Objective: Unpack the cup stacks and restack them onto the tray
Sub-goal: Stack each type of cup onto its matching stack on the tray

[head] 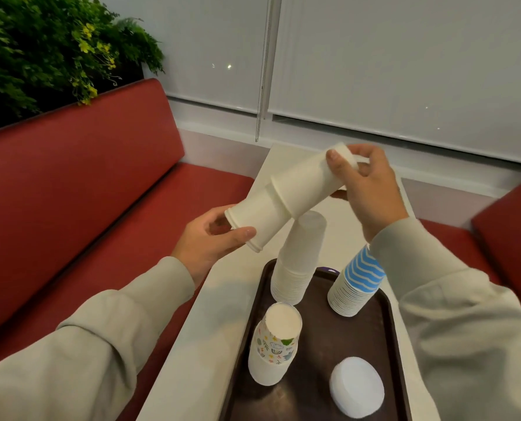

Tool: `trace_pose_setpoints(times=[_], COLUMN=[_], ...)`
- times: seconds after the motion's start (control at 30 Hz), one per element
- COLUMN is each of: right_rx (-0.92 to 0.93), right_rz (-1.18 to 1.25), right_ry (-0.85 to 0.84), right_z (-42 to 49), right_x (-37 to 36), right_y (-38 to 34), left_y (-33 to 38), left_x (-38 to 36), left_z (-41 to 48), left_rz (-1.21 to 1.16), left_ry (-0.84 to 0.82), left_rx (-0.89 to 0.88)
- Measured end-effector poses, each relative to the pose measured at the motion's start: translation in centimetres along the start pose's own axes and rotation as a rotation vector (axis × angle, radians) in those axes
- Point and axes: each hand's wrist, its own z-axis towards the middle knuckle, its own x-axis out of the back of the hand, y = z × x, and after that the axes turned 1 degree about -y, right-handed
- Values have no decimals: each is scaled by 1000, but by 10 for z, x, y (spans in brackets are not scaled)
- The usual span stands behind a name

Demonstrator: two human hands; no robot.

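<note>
I hold a short run of plain white paper cups above the table, lying slanted. My left hand (210, 241) grips the lower cup (254, 217) near its rim. My right hand (365, 189) grips the upper cup (304, 180) near its base, and the two cups are partly nested. Below them a dark brown tray (323, 338) carries an upside-down white stack (298, 262), a blue-striped stack (356, 284), a patterned stack (275, 344) and a low white stack (356, 387). My right sleeve hides the top of the blue-striped stack.
The tray lies on a narrow white table (201, 335). Red bench seats (80, 177) stand on the left and the far right. A leafy plant (46, 44) fills the top left, and a window blind with a hanging bead chain (260, 95) lies behind.
</note>
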Motion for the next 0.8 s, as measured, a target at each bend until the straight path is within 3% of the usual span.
trace_pose_setpoints(times=[0.2, 0.33, 0.8], right_rx=[112, 121, 44], right_rz=[-202, -415, -802], right_ry=[95, -14, -343], right_z=[11, 2, -30], right_x=[30, 23, -15], right_y=[-8, 0, 66], left_y=[-7, -7, -4], left_x=[20, 18, 3], left_z=[4, 6, 1], left_rz=[-171, -188, -170], left_ry=[115, 123, 44], left_rx=[35, 41, 78])
